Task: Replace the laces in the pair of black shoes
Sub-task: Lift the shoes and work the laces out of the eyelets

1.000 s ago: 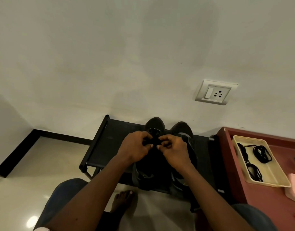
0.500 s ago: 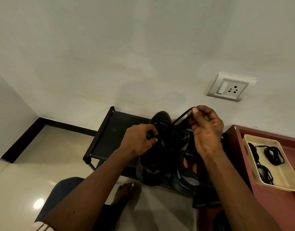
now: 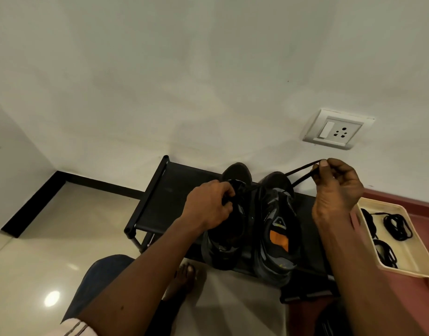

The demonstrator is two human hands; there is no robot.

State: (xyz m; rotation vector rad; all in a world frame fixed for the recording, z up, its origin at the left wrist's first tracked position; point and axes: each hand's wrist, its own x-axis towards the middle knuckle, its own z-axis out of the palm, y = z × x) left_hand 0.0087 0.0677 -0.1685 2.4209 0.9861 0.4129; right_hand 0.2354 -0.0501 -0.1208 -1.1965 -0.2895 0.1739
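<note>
Two black shoes stand side by side on a low black rack [image 3: 160, 200], toes toward the wall. My left hand [image 3: 208, 207] grips the left shoe [image 3: 235, 175] at its lacing area, fingers closed on the tongue and lace. My right hand [image 3: 334, 187] is raised to the right of the right shoe [image 3: 279, 229] and pinches a black lace [image 3: 303, 174] pulled taut from the left shoe across the right one. The right shoe shows an orange patch inside.
A cream tray [image 3: 412, 265] with several coiled black laces [image 3: 397, 226] sits on a reddish surface [image 3: 426, 207] at the right. A wall socket [image 3: 338, 129] is above. Glossy floor, my knee [image 3: 104, 275] and a bare foot [image 3: 184, 275] lie below.
Both hands were together over the left shoe; my right hand has since drawn a lace out and up to the right, farther than half a second ago. The left hand stayed on the shoe.
</note>
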